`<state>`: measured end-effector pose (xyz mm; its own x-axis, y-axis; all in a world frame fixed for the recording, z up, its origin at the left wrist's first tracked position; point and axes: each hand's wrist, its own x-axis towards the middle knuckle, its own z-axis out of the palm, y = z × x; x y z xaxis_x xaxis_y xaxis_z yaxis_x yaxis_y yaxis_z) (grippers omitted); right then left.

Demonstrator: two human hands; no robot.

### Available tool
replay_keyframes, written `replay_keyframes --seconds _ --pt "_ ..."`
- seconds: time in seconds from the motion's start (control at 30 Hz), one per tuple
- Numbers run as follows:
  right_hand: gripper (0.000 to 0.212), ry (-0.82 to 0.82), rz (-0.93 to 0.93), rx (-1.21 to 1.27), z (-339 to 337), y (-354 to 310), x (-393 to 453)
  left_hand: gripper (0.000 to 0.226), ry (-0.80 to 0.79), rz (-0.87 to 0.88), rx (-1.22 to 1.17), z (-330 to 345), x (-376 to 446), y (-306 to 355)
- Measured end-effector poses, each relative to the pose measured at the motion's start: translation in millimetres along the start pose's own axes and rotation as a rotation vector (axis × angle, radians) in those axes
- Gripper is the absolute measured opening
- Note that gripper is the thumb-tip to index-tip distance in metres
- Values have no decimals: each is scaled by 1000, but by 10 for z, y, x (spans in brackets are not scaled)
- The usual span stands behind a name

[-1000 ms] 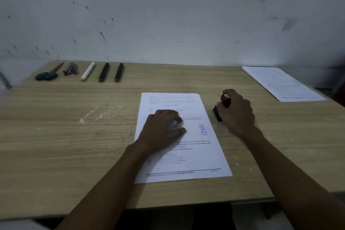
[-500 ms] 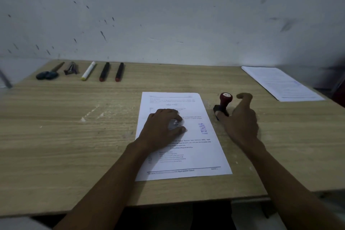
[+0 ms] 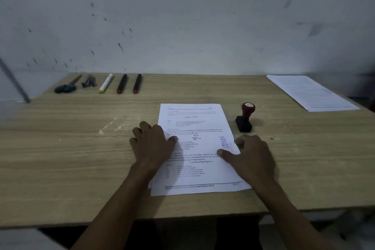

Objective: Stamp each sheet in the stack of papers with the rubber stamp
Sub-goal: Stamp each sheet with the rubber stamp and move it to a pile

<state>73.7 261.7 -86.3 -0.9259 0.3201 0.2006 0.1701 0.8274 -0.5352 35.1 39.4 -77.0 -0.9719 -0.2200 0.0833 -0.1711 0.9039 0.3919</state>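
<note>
Here, the top sheet (image 3: 197, 148), already marked in blue near its right edge, is pinned by both hands: the left hand (image 3: 153, 144) flat with fingers spread, the right hand (image 3: 250, 155) loosely open at the right edge. The rubber stamp (image 3: 245, 116) is left upright on the worktop (image 3: 81, 158), ungripped, just beyond the right hand, which is nearer to it.

Your left hand (image 3: 152, 144) lies flat on the stamped top sheet's (image 3: 199, 148) left edge. Your right hand (image 3: 250, 155) touches its right edge, thumb on the paper. The rubber stamp (image 3: 245, 117) stands just right of it.
</note>
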Motion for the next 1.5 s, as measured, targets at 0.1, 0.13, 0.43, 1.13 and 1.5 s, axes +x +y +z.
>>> replay_keyframes --seconds 0.1,0.13,0.43,1.13,1.5 --pt "36 13 44 203 -22 -36 -8 56 17 -39 -62 6 25 -26" --pt "31 24 60 246 -29 -45 -6 58 26 -49 -91 15 30 -39" --pt "24 52 63 575 -137 -95 33 37 149 -130 -374 10 79 -70" --pt "7 132 -33 908 -805 17 279 8 286 13 -1315 -526 213 624" --pt "7 430 46 715 -1391 677 1018 21 203 216 -1157 -605 480 1958"
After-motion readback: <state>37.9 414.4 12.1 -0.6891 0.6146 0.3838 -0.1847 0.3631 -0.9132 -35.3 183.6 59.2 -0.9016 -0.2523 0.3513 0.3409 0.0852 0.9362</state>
